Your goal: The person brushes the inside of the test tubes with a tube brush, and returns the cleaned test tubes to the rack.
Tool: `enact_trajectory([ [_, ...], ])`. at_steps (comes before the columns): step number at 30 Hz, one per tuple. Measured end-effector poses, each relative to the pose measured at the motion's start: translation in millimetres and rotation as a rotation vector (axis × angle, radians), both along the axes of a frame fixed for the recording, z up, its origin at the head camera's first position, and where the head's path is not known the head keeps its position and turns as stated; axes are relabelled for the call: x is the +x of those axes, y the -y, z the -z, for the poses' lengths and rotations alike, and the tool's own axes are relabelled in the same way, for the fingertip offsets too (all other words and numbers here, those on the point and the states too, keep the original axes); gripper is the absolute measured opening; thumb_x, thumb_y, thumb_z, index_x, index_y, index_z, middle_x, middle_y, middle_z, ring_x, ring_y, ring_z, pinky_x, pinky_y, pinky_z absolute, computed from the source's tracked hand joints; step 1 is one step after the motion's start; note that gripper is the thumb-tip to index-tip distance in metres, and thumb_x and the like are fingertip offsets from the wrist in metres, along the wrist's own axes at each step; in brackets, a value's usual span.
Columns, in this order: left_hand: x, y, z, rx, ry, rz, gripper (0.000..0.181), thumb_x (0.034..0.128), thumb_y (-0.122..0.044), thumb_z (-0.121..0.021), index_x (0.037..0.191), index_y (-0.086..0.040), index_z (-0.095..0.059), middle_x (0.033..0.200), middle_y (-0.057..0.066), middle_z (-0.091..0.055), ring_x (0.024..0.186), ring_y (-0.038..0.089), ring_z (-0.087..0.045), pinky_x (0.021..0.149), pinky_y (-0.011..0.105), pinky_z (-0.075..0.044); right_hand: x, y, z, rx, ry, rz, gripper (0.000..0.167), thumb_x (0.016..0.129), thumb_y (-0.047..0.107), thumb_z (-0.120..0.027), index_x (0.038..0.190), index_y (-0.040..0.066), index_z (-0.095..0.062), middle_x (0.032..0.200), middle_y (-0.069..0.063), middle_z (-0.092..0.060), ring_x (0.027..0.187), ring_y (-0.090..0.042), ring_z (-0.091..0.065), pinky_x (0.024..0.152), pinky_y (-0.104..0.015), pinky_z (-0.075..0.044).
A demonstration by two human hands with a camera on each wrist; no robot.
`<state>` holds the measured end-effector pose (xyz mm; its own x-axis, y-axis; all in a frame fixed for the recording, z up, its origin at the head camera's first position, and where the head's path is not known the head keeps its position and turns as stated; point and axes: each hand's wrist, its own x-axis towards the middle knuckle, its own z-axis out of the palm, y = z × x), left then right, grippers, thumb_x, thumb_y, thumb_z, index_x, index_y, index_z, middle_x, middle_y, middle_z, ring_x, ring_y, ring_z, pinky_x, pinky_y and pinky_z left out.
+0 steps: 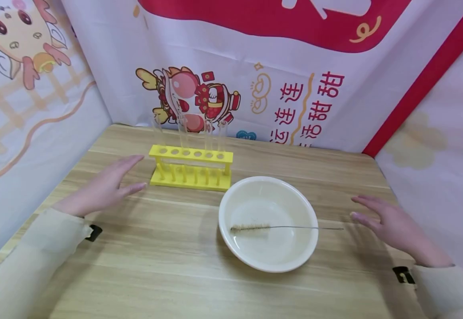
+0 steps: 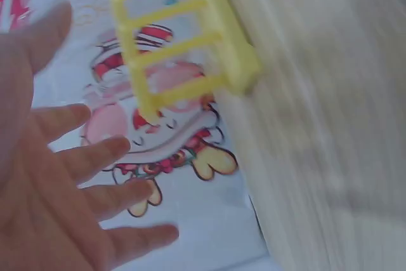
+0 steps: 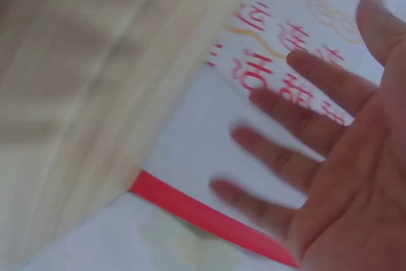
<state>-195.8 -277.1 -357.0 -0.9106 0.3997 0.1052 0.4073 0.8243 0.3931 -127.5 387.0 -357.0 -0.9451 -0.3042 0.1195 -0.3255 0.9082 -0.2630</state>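
My left hand hovers just left of a yellow test tube rack, fingers spread and holding nothing. Several clear glass test tubes stand upright in that rack. To its right sits a round white bowl. Across the bowl lies a test tube brush, its bristles inside and its wire handle sticking out over the right rim. Off to the bowl's right is my right hand, also with nothing in it. The left wrist view shows the rack beyond my extended fingers; straight, spread fingers appear in the right wrist view.
A wood-grain table carries everything. Behind it hangs a printed cloth with red lettering and cartoon figures, meeting the table's back edge. More printed cloth walls off the left, and another sheet stands on the right.
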Motion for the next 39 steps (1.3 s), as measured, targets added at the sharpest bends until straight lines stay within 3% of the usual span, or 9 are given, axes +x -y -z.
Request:
enact_trajectory([
  [2, 0.3, -5.7, -6.9, 0.097, -0.025, 0.01, 0.075, 0.095, -0.033, -0.068, 0.153, -0.003, -0.031, 0.153, 0.025, -0.033, 0.136, 0.049, -0.034, 0.108, 0.066, -0.028, 3.0, 3.8, -8.1, -0.012, -0.075, -0.02, 0.042, 0.095, 0.029, -0.069, 0.129, 0.005, -0.064, 0.125, -0.021, -0.064, 0.103, -0.037, -0.064, 0.084, -0.053, -0.049],
  [4, 2.1, -12.9, -13.9, 0.169, -0.042, 0.006, 0.069, 0.0957, -0.028, -0.068, 0.151, -0.004, -0.036, 0.151, 0.022, -0.039, 0.131, 0.047, -0.042, 0.104, 0.064, -0.035, 7.1, 9.3, -14.9, -0.02, -0.142, -0.028, 0.034, 0.093, 0.024, -0.071, 0.123, 0.007, -0.069, 0.115, -0.015, -0.07, 0.091, -0.024, -0.068, 0.077, -0.037, -0.053],
  [6, 2.9, -20.6, -20.2, 0.226, -0.045, -0.01, 0.064, 0.0967, -0.026, -0.067, 0.15, -0.004, -0.039, 0.149, 0.021, -0.043, 0.126, 0.045, -0.047, 0.1, 0.063, -0.04, 11.3, 14.7, -18.9, -0.037, -0.207, -0.05, 0.027, 0.091, 0.02, -0.073, 0.116, 0.009, -0.073, 0.107, -0.009, -0.074, 0.081, -0.011, -0.067, 0.068, -0.022, -0.05],
  [9, 0.6, -29.6, -26.6, 0.293, -0.04, -0.049, 0.059, 0.0985, -0.029, -0.064, 0.149, -0.005, -0.042, 0.146, 0.02, -0.046, 0.124, 0.042, -0.05, 0.098, 0.06, -0.044, 18.1, 22.9, -20.9, -0.079, -0.236, -0.09, 0.024, 0.089, 0.014, -0.076, 0.112, 0.01, -0.075, 0.103, -0.004, -0.075, 0.082, -0.005, -0.065, 0.064, -0.012, -0.046],
  [13, -8.0, -35.6, -30.6, 0.385, -0.033, -0.1, 0.058, 0.0988, -0.031, -0.063, 0.148, -0.006, -0.043, 0.143, 0.019, -0.049, 0.122, 0.038, -0.053, 0.098, 0.053, -0.047, 26.9, 32.3, -15.5, -0.104, -0.249, -0.145, 0.023, 0.086, 0.011, -0.078, 0.109, 0.01, -0.076, 0.101, 0.0, -0.075, 0.078, -0.001, -0.064, 0.059, -0.012, -0.045],
  [19, -28.1, -39.6, -27.8, 0.44, -0.011, -0.131, 0.063, 0.0981, -0.031, -0.064, 0.151, -0.007, -0.038, 0.144, 0.019, -0.047, 0.124, 0.04, -0.052, 0.099, 0.05, -0.047, 37.1, 43.6, -1.1, -0.098, -0.27, -0.149, 0.027, 0.081, 0.012, -0.081, 0.108, 0.015, -0.076, 0.103, 0.005, -0.074, 0.085, -0.006, -0.068, 0.067, -0.009, -0.047],
  [27, -56.0, -44.0, -22.4, 0.472, 0.017, -0.242, 0.069, 0.0972, -0.042, -0.062, 0.154, -0.014, -0.034, 0.144, 0.017, -0.048, 0.126, 0.039, -0.051, 0.096, 0.054, -0.048, 33.5, 53.0, 15.6, -0.134, -0.397, -0.29, 0.032, 0.072, 0.004, -0.084, 0.103, 0.012, -0.077, 0.097, 0.004, -0.075, 0.082, -0.012, -0.07, 0.071, -0.014, -0.051],
  [33, -75.1, -48.0, -18.1, 0.487, 0.084, -0.267, 0.073, 0.0934, -0.049, -0.063, 0.153, -0.018, -0.037, 0.141, 0.014, -0.051, 0.125, 0.033, -0.053, 0.094, 0.05, -0.051, 33.6, 55.5, 19.6, -0.151, -0.428, -0.342, 0.013, 0.088, 0.02, -0.076, 0.099, 0.013, -0.078, 0.094, 0.005, -0.075, 0.081, -0.012, -0.071, 0.074, -0.015, -0.053],
  [39, -87.8, -46.4, -8.3, 0.481, 0.077, -0.216, 0.056, 0.0985, -0.031, -0.063, 0.148, -0.012, -0.044, 0.131, 0.013, -0.058, 0.118, 0.03, -0.057, 0.097, 0.045, -0.05, 38.4, 62.4, 17.8, -0.158, -0.43, -0.379, 0.022, 0.099, 0.03, -0.063, 0.098, 0.012, -0.077, 0.085, 0.01, -0.072, 0.07, 0.002, -0.064, 0.062, -0.013, -0.051],
])
